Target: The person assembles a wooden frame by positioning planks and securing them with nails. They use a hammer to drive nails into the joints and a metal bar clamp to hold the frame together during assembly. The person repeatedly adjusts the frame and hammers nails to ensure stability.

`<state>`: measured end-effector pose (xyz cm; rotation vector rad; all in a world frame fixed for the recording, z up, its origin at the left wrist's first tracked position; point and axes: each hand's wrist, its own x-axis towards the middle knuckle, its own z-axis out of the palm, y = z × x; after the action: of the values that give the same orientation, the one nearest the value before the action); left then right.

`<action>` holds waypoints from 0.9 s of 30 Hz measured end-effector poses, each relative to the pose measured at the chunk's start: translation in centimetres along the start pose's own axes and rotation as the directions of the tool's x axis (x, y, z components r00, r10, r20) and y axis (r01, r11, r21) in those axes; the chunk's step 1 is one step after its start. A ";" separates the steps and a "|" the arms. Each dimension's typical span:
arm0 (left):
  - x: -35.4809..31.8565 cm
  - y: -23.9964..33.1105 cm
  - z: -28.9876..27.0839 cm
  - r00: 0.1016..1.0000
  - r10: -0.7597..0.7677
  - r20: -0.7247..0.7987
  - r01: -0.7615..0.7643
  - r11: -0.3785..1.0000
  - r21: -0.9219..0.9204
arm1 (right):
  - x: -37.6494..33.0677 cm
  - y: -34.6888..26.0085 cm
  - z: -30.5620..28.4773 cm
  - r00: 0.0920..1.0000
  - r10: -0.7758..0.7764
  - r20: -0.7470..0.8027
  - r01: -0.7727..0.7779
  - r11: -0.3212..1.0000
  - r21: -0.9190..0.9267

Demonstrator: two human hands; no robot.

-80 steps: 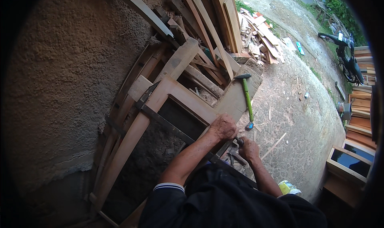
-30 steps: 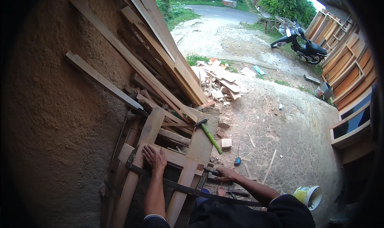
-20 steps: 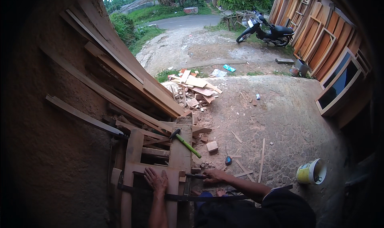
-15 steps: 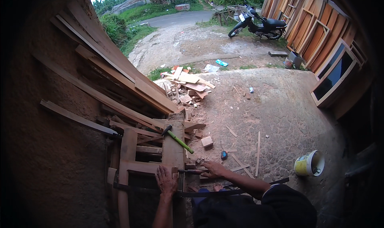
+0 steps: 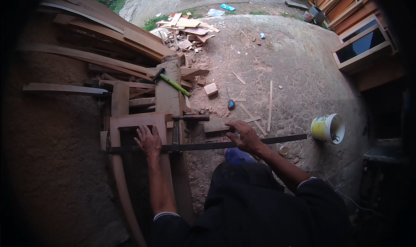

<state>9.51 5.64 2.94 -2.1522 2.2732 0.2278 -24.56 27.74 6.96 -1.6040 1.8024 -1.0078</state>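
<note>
A long dark bar clamp is laid across a wooden frame that leans against a rough wall on the left. The left hand is spread flat, fingers loose, on the frame right beside the bar, apparently to steady the wood. The right hand is placed on the bar to the right of the frame, fingers curled over it; whether the bar is fully gripped cannot be told. The clamp's sliding head, with its wooden handle pointing right, is seated against the frame's right edge, so the bar seems to be held level while the joint is squeezed.

A green-handled hammer is left on an upright plank just beyond the frame, within reach. Farther off, long boards are stacked against the wall, and offcuts are piled on the ground. A yellow and white bucket lies tipped on the right, near the bar's far end.
</note>
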 end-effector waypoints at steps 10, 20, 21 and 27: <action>-21.3 1.3 3.0 0.915 0.178 -0.362 -0.314 0.877 -0.363 | -18.1 0.8 6.8 0.797 0.250 0.549 -0.271 0.962 -0.045; -36.9 2.3 17.1 0.852 0.309 0.423 -0.011 0.818 -0.575 | -26.1 17.2 13.0 0.742 0.539 0.399 -0.493 0.842 -0.220; -37.6 2.0 18.6 0.804 0.310 0.508 0.016 0.842 -0.539 | -26.3 19.4 13.5 0.694 0.627 0.354 -0.599 0.776 -0.199; -37.8 1.3 29.2 0.710 0.288 0.643 0.028 0.900 -0.434 | -30.5 31.5 15.6 0.434 0.898 0.069 -0.893 0.439 -0.098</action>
<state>7.65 46.36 -21.97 -1.5704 2.0009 1.3859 -26.02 55.50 -30.39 -0.4372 2.1633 -0.3199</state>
